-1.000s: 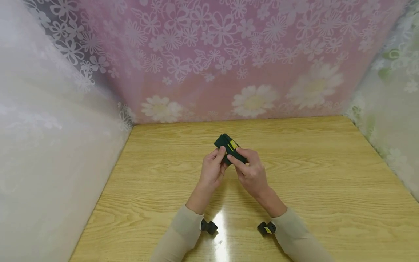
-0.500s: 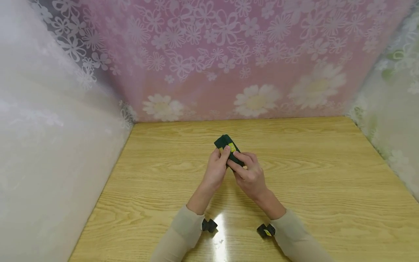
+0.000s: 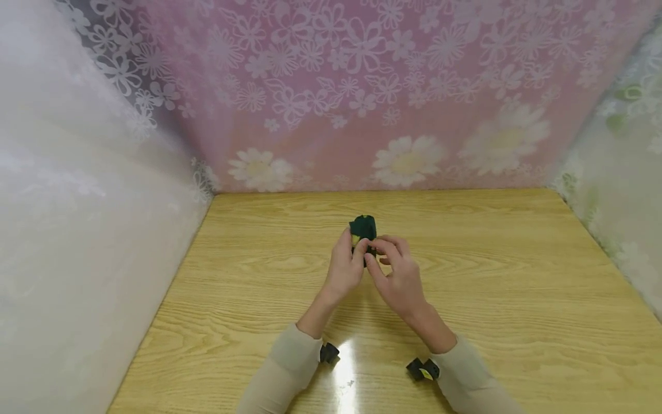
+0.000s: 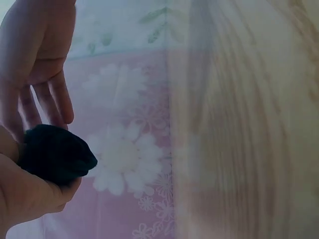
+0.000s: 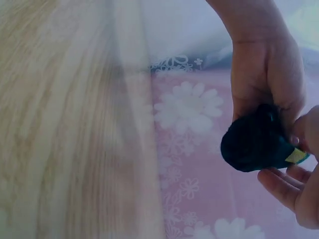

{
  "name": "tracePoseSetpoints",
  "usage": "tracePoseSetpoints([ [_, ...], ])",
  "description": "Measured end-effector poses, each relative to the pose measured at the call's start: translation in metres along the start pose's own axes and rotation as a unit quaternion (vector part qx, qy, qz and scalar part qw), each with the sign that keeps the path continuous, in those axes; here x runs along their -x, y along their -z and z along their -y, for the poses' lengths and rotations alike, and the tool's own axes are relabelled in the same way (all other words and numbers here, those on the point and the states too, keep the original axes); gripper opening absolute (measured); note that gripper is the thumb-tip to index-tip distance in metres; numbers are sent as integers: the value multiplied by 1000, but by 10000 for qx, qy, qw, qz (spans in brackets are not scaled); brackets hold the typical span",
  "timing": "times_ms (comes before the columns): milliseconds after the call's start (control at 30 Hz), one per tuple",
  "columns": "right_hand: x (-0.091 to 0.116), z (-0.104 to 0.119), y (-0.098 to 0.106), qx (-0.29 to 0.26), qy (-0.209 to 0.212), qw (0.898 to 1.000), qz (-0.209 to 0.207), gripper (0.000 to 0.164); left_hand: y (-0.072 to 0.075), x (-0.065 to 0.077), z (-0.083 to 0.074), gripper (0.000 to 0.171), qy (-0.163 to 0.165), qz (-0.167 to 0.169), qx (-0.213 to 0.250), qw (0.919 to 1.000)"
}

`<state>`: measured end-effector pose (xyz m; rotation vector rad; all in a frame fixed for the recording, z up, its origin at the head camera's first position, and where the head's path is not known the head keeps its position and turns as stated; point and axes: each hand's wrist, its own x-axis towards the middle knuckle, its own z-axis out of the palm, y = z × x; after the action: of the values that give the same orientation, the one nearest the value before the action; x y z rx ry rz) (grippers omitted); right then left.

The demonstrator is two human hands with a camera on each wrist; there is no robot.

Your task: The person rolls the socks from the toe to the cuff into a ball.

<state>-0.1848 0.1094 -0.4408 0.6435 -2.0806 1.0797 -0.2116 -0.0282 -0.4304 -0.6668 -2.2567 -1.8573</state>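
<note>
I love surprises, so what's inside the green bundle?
The green bundle, held by the left hand, shows only its outside, with a yellow patch. Its inside is covered, so I can't tell.

We can read no text, brand or number in any view. On the dark green cloth (image 3: 364, 226) we see a yellow patch (image 3: 355, 240), and on the black wrist device (image 3: 415, 369) by the right sleeve (image 3: 464, 368) a yellow label (image 3: 426, 374); both show too small for us to make out lettering.
</note>
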Motion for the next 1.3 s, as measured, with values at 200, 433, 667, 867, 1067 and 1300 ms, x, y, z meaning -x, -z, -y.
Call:
tracePoseSetpoints([
  [200, -3, -4, 7, 189, -368, 9990, -154, 27, -9, 3, 0, 41, -273, 252, -1094, 9933],
  [433, -9, -10, 19, 309, -404, 9972, 554, 52, -10, 4, -3, 37, -116, 667, -1187, 9906],
  [667, -18, -18, 57, -771, -1392, 9647, 2100, 59, -4, 5, 4, 43, -314, 2353, -216, 9712],
  [867, -22, -30, 76, -2260, -2139, 9076, 2817, 58, 3, 7, 7, 53, -496, 3215, 983, 9405],
  [1067, -23, -34, 74, -2591, -2577, 8785, 3077, 59, 4, 7, 8, 54, -373, 3233, 1614, 9317],
  [1300, -24, -25, 75, -1786, -2736, 8980, 2946, 59, -2, 10, -7, 51, -53, 2962, 1717, 9396],
])
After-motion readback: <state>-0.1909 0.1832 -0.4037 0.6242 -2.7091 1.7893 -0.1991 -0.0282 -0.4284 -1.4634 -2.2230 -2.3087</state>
